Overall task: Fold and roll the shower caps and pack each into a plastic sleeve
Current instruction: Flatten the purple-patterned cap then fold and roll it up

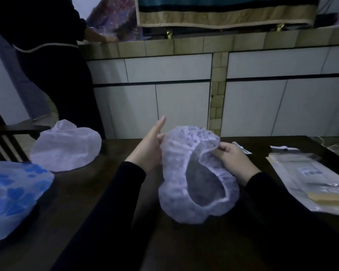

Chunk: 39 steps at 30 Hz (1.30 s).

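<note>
Cap (184,167) in work: held up between both hands over the dark bench (90,192), mouth turned toward the camera and to the right, crown bulging away and down. Lower edge appears to sag close to the bench; contact cannot be told.

Left hand (149,149): at the cap's upper left edge, thumb and inner fingers seem to pinch the rim, forefinger sticking out straight and free. Right hand (233,159): fingers curled, pinching the elastic rim at upper right.

Key relation: the two hands sit at opposite ends of the upper rim, so the mouth is stretched left to right between them. Long axis of the hanging cap runs from the hands downward toward the camera. Judgement: first fold not yet made; bringing the hands together would halve the cap along that axis. Both hands equally near.

Materials: thin translucent film, pale with small purple print, crinkled; gathered elastic hem, ruffled. Limp, will not keep a crease unaided.

Other stock: plain white cap (65,147) lying domed at far left; blue-patterned cap (14,196) at near left. Sleeves (309,178), flat clear plastic, stacked at right, nearer the right hand.
</note>
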Available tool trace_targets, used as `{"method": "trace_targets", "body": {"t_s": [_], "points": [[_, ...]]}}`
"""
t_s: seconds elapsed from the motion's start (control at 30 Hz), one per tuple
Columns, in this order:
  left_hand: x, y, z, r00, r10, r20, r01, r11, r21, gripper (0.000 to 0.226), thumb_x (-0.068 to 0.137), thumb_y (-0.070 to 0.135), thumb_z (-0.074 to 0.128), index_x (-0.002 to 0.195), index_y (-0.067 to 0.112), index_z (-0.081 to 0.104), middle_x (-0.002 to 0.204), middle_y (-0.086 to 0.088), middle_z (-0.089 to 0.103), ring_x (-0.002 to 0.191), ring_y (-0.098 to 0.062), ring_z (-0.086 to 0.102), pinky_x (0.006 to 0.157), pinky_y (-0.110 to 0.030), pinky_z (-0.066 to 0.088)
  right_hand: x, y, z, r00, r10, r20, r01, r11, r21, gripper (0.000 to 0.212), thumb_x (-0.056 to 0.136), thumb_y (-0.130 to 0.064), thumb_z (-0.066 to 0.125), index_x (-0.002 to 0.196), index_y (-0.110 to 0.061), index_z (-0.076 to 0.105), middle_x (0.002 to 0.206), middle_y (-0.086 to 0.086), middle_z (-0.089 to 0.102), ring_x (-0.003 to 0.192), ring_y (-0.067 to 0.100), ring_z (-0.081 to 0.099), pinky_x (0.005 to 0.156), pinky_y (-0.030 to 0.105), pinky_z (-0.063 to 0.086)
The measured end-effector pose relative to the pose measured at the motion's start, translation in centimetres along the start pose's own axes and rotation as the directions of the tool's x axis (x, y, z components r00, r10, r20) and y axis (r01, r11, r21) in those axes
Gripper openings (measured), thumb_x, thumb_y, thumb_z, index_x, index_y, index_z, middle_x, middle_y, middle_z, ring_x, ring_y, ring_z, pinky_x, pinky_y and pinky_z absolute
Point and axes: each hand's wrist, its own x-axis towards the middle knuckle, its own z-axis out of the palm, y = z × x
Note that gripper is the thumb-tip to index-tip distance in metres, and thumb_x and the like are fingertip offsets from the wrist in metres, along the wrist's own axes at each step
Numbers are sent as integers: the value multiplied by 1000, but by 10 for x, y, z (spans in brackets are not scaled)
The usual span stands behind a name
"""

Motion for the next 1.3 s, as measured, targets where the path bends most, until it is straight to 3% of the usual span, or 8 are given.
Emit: {"method": "trace_targets", "body": {"t_s": [0.33, 0.43, 0.6, 0.67, 0.8, 1.0, 1.1, 1.3], "points": [[-11, -24, -18, 909, 246, -335, -225, 969, 101, 27, 77, 15, 80, 92, -2, 65, 84, -17, 71, 69, -23, 68, 62, -30, 57, 1, 0, -25, 973, 204, -111, -171, 953, 251, 28, 82, -13, 43, 57, -10, 56, 65, 7, 63, 67, 24, 58, 65, 33, 47], [-14, -21, -17, 926, 269, -264, -250, 963, 105, 28, 82, 16, 74, 100, -5, 68, 91, -18, 73, 77, -25, 70, 66, -29, 58, -4, -2, -34, 987, 159, -7, -159, 987, 13, 22, 73, -19, 41, 71, -11, 61, 77, 9, 62, 68, 23, 55, 54, 27, 42], [-15, -18, -10, 979, 198, -56, -196, 980, 40, 34, 85, 22, 67, 109, -3, 68, 110, -24, 68, 103, -33, 66, 95, -40, 50, -5, -8, -28, 992, 69, 102, -79, 991, 107, 40, 91, -45, 45, 116, -21, 66, 117, 15, 64, 101, 26, 62, 92, 41, 47], [-17, -19, -8, 982, 187, 41, -188, 982, 19, 36, 76, 15, 70, 107, -5, 66, 102, -21, 71, 95, -29, 69, 88, -35, 54, -3, -10, -26, 985, 95, 141, -100, 995, 27, 36, 97, -46, 44, 125, -30, 60, 123, 1, 61, 98, 8, 60, 88, 21, 48], [-21, -25, -6, 965, 246, 96, -257, 958, 125, 19, 86, 1, 60, 104, -3, 65, 85, -10, 74, 73, -17, 70, 66, -26, 57, -12, -15, -24, 918, 223, 328, -209, 975, -79, 22, 94, -16, 55, 110, -6, 66, 100, 14, 67, 76, 15, 61, 60, 14, 52], [-16, -22, -16, 870, 452, -196, -256, 754, 605, 8, 83, 24, 75, 79, 17, 74, 72, 6, 73, 65, -6, 65, 65, -25, 53, 2, -2, -33, 998, 14, -68, -26, 982, -186, 16, 93, -15, 59, 82, -14, 71, 89, 7, 70, 85, 23, 64, 81, 36, 51], [-21, -9, -23, 951, 219, -218, -71, 842, 535, 17, 81, 28, 76, 89, 13, 77, 92, -12, 76, 90, -29, 71, 88, -44, 56, 4, 5, -36, 996, 71, -61, -84, 965, -247, 18, 87, -11, 58, 73, -17, 68, 91, 8, 66, 92, 25, 57, 85, 41, 47], [-24, 9, -10, 983, 178, 55, -177, 803, 569, 14, 81, 5, 73, 95, 6, 73, 89, -12, 75, 78, -17, 67, 71, -22, 57, -8, -2, -24, 955, -181, 233, 227, 955, -192, 48, 75, -22, 58, 123, -28, 58, 129, -6, 57, 123, 10, 51, 100, 30, 43]]}}
